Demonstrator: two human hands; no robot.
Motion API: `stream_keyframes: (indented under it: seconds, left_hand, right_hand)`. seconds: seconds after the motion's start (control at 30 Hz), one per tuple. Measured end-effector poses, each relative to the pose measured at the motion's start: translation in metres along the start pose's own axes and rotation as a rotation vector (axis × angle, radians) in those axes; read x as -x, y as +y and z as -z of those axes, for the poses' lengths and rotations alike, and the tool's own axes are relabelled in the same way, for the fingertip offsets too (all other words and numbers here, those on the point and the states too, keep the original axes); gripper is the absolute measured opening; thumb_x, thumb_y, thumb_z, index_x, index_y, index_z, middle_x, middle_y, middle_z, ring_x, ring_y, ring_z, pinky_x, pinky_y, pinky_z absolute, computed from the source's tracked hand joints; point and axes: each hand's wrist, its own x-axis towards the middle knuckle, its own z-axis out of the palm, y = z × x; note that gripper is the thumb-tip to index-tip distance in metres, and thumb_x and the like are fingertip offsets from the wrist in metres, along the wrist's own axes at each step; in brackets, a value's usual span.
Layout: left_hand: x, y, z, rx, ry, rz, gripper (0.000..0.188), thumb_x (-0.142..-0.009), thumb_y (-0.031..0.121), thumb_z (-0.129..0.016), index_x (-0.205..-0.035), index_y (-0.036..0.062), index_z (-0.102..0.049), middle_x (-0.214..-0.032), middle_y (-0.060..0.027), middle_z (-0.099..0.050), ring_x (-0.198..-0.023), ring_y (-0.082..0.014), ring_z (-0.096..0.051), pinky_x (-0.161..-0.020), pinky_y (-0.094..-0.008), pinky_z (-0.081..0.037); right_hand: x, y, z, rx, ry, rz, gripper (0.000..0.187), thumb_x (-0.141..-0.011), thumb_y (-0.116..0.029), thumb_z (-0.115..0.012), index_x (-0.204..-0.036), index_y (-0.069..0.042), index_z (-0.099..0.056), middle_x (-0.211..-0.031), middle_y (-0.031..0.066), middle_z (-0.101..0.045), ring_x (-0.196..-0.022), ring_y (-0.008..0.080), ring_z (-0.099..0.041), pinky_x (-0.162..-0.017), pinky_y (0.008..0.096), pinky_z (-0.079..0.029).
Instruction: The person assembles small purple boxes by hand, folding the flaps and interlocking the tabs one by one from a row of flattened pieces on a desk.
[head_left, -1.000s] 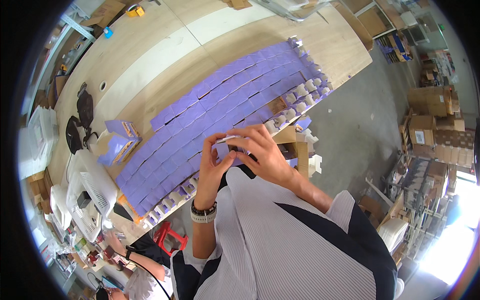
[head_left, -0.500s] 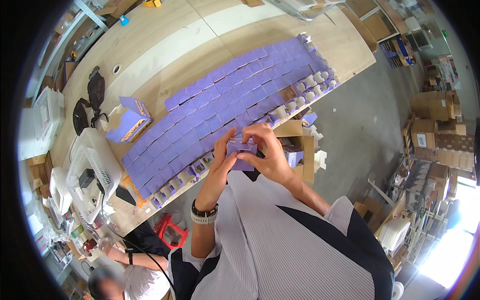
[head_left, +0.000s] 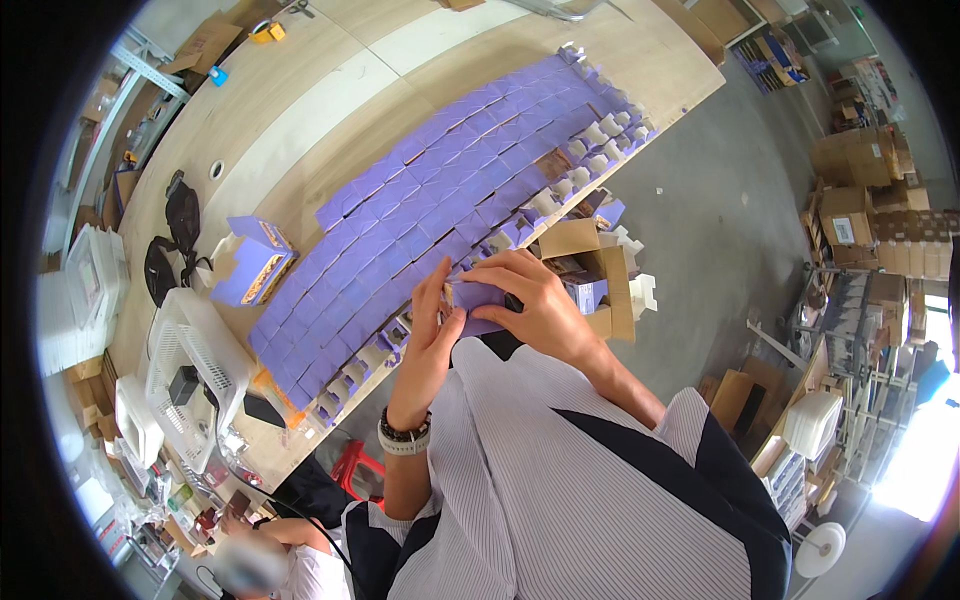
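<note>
A small purple carton [head_left: 478,306] is held between both my hands, close to my body at the table's near edge. My left hand [head_left: 432,325] pinches its left side, with the thumb low on the front. From the right, my right hand [head_left: 530,300] grips it with fingers over the top and thumb underneath. Just beyond lie tight rows of purple cartons [head_left: 420,205] covering much of the table. Along their near side, several cartons [head_left: 372,355] stand with pale flaps up. My fingers partly hide the held carton.
A larger purple box [head_left: 252,262] and a white plastic basket [head_left: 190,370] stand on the table's left. Under the near edge sits an open cardboard box [head_left: 608,285] with cartons inside. A red stool [head_left: 355,470] and another person [head_left: 290,560] are at lower left.
The purple carton has been turned in my hands, so a different side faces up. My right hand has shifted over its top. The whole view has moved slightly.
</note>
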Motion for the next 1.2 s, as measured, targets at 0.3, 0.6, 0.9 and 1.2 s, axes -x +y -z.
stream_keyframes:
  seconds: [0.3, 0.6, 0.9, 1.2]
  left_hand:
    - [-0.031, -0.003, -0.013, -0.066, 0.043, 0.000, 0.064, -0.107, 0.009, -0.053, -0.167, 0.0084, -0.031, -0.152, -0.0084, -0.037, -0.130, -0.0184, -0.044, -0.108, -0.0308, -0.042]
    - [-0.084, -0.003, -0.039, 0.119, 0.077, 0.075, 0.064, -0.106, 0.007, -0.054, -0.166, 0.0097, -0.034, -0.130, -0.0013, -0.043, -0.098, -0.0110, -0.043, -0.088, -0.0242, -0.046]
    - [-0.125, -0.003, -0.057, 0.078, 0.041, 0.121, 0.065, -0.105, 0.011, -0.055, -0.167, 0.0128, -0.035, -0.141, -0.0011, -0.045, -0.101, -0.0130, -0.044, -0.097, -0.0266, -0.041]
    - [-0.144, -0.016, -0.071, 0.130, 0.051, 0.127, 0.065, -0.104, 0.006, -0.054, -0.166, 0.0123, -0.036, -0.145, -0.0018, -0.044, -0.107, -0.0137, -0.046, -0.100, -0.0273, -0.041]
  right_hand:
    - [-0.022, 0.021, 0.007, 0.116, 0.015, 0.000, 0.040, -0.077, -0.006, -0.085, -0.116, -0.007, -0.074, -0.112, 0.0097, -0.069, -0.104, 0.0318, -0.065, -0.089, 0.0418, -0.056]
    - [-0.054, 0.063, 0.043, 0.130, -0.018, 0.037, 0.038, -0.078, -0.008, -0.085, -0.114, -0.009, -0.073, -0.110, 0.0086, -0.069, -0.100, 0.0316, -0.065, -0.085, 0.0421, -0.058]
    - [-0.079, 0.103, 0.083, -0.011, -0.119, -0.005, 0.032, -0.082, -0.007, -0.083, -0.113, -0.007, -0.074, -0.107, 0.0100, -0.069, -0.097, 0.0312, -0.065, -0.084, 0.0414, -0.057]
    - [-0.082, 0.117, 0.095, 0.090, -0.118, 0.042, 0.032, -0.081, -0.006, -0.080, -0.112, -0.006, -0.071, -0.111, 0.0083, -0.066, -0.101, 0.0333, -0.062, -0.086, 0.0451, -0.057]
